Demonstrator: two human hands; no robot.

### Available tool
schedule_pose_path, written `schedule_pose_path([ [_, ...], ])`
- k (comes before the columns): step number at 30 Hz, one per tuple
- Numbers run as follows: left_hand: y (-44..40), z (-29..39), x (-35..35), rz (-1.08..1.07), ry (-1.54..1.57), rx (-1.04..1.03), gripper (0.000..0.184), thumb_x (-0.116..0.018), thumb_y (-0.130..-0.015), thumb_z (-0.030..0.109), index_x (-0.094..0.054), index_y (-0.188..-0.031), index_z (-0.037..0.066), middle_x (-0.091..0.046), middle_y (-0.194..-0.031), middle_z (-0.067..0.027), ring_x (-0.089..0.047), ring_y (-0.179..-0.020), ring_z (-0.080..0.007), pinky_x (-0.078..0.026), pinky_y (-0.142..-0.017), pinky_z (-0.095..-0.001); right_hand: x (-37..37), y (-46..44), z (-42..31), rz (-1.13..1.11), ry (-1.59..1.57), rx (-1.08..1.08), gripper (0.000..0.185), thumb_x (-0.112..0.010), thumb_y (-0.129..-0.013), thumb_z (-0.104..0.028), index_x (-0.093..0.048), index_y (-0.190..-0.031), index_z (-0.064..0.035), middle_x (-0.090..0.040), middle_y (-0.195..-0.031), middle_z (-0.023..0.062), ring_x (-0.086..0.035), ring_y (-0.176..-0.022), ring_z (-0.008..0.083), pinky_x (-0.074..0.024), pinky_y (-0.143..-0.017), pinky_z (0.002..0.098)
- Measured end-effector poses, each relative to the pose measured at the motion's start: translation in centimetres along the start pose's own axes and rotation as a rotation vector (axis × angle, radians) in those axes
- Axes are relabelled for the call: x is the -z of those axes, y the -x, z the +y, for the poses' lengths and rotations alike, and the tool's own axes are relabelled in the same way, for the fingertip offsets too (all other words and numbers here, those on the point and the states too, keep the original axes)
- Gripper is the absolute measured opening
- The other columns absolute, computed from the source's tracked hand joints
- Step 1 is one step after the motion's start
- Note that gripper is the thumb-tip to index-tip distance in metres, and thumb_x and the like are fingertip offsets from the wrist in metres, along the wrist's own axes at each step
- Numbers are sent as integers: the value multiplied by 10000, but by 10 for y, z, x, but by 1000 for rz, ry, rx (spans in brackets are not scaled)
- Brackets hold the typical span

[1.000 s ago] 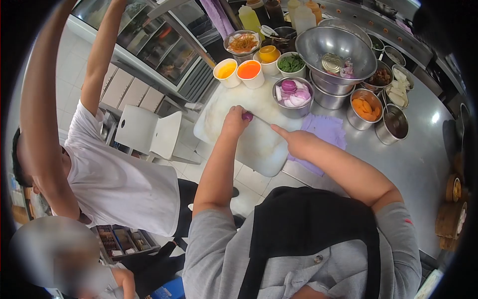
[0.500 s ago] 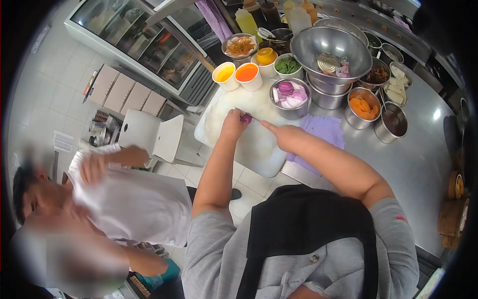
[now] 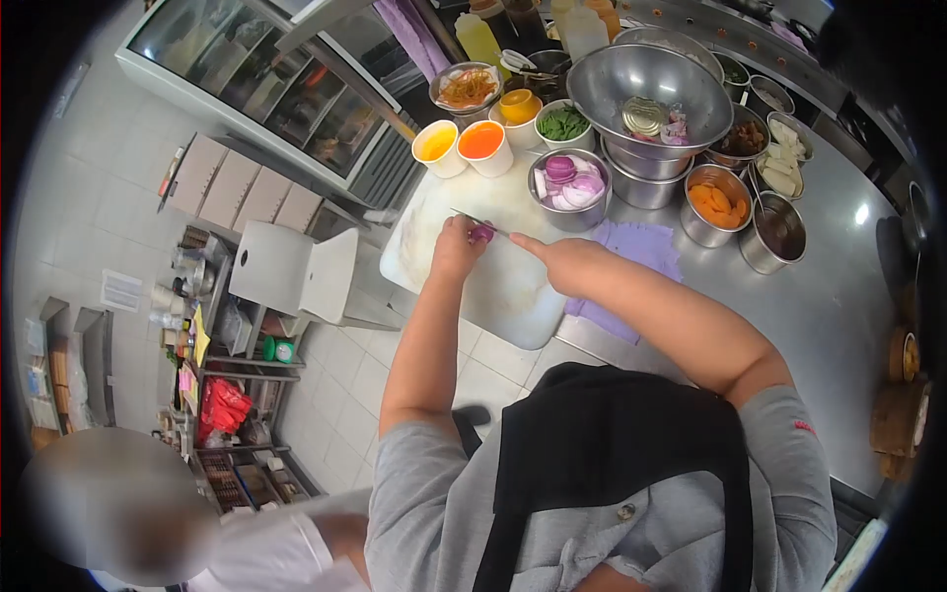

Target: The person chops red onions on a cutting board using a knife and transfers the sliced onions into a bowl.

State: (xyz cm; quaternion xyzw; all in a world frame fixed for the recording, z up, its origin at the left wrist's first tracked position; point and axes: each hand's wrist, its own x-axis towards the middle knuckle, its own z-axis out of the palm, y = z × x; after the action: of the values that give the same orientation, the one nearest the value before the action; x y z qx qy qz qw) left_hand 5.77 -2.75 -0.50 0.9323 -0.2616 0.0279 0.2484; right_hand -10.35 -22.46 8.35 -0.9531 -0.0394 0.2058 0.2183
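Note:
My left hand (image 3: 454,249) is closed on a small piece of red onion (image 3: 480,235) over the white cutting board (image 3: 503,296). My right hand (image 3: 570,264) grips a knife (image 3: 499,231), its handle hidden in the palm and the index finger stretched along the blade. The thin blade lies across the onion, its tip reaching past my left fingers. Just beyond the board's right side, a steel pot (image 3: 570,209) holds cut red onion pieces. A purple cloth (image 3: 631,271) lies beside my right hand, partly under the forearm.
Cups of yellow sauce (image 3: 435,146) and orange sauce (image 3: 483,144) stand at the board's far edge. A large steel bowl (image 3: 602,99) sits on stacked pots, with pots of orange pieces (image 3: 717,203) and dark sauce (image 3: 774,237) nearby. A co-worker (image 3: 266,553) is at lower left.
The co-worker has moved down toward the lower left edge, uncovering shelves behind. My hands stay at nearly the same spot, with the knife still at the onion. The view has shifted slightly.

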Motion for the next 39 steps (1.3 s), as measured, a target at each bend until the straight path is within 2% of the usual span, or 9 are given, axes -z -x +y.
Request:
schedule_pose_path([
  [3,3,1,2,-31,79,56,332,-748,-716,78,-577,-993,12,-593,-1039,-189,-635,-894,-341,-524,-793,-410,-15,-3,2,-2,25,-5,849,-462,-825,29,-174,-1535,-337,-672,-917,160,-667,-805,305,-521,-691,432],
  [8,3,-3,-1,-12,53,24,330,-746,-719,83,-576,-993,13,-589,-1015,-183,-633,-879,-341,-525,-787,-409,-30,-33,7,86,-20,38,905,-453,-792,62,-159,-1536,-361,-638,-832,191,-643,-729,313,-503,-662,425],
  [10,0,-2,2,8,59,8,335,-748,-718,84,-577,-997,14,-589,-1007,-180,-632,-876,-340,-523,-785,-409,-8,-19,0,7,18,-9,847,-468,-824,32,-183,-1531,-337,-670,-918,167,-667,-809,317,-522,-702,444],
  [13,4,-2,-2,-29,64,108,357,-759,-706,82,-582,-1009,16,-589,-1009,-174,-632,-875,-338,-523,-789,-407,-9,-5,-1,54,31,35,852,-475,-821,31,-183,-1530,-342,-667,-920,175,-664,-812,321,-520,-707,444],
  [19,7,-4,0,-15,96,57,351,-763,-699,81,-585,-993,14,-597,-1010,-173,-635,-883,-333,-521,-794,-407,-24,-44,0,39,-1,8,859,-473,-822,28,-166,-1533,-343,-662,-927,184,-660,-817,326,-517,-706,438],
  [21,5,-4,1,11,50,18,310,-768,-722,82,-579,-952,-4,-602,-981,-157,-651,-801,-271,-538,-743,-359,-17,-34,-3,36,2,4,866,-465,-817,28,-161,-1533,-353,-657,-922,206,-658,-810,334,-511,-714,441],
  [28,6,-9,-1,18,179,55,332,-781,-713,91,-583,-967,7,-601,-978,-157,-646,-838,-277,-530,-762,-365,-31,-28,0,9,-6,-32,861,-459,-820,14,-155,-1534,-359,-655,-914,225,-656,-806,352,-505,-729,443],
  [30,6,-6,2,4,127,62,330,-772,-682,86,-589,-945,9,-608,-975,-179,-636,-871,-339,-523,-783,-409,-25,-43,-3,36,16,-14,861,-459,-823,18,-148,-1535,-353,-657,-911,207,-660,-817,339,-512,-720,436],
  [39,10,-9,-1,43,158,40,322,-771,-701,80,-588,-960,20,-605,-969,-173,-637,-858,-340,-522,-768,-416,-27,-30,-9,-15,34,-53,869,-463,-823,15,-144,-1532,-375,-662,-935,204,-664,-811,324,-518,-714,429],
])
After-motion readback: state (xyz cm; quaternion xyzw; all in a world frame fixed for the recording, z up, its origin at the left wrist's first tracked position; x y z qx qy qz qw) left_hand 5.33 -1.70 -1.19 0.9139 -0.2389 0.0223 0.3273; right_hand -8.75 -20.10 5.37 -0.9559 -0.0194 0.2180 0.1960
